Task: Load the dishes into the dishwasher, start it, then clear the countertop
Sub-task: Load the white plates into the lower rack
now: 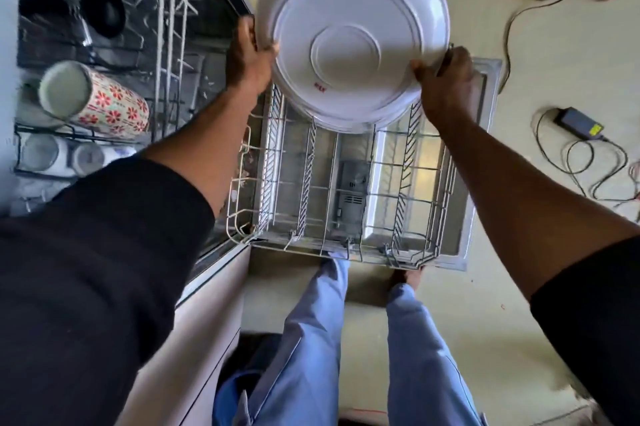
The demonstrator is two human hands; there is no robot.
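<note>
I'm looking at a home kitchen: open dishwasher (465, 217) w/ lower rack (311, 183) pulled out, floral mug (114, 103) in the upper rack (169, 27). Cabinet fronts (207, 321) beside it, power adapter (578, 122) w/ cables (588, 179) on floor (519, 321).

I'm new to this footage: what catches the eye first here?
A big white plate fills the top centre, gripped at its rim by the left hand and right hand. Below it sits the pulled-out lower rack; a red-flowered mug lies tilted in the upper rack at left.
</note>
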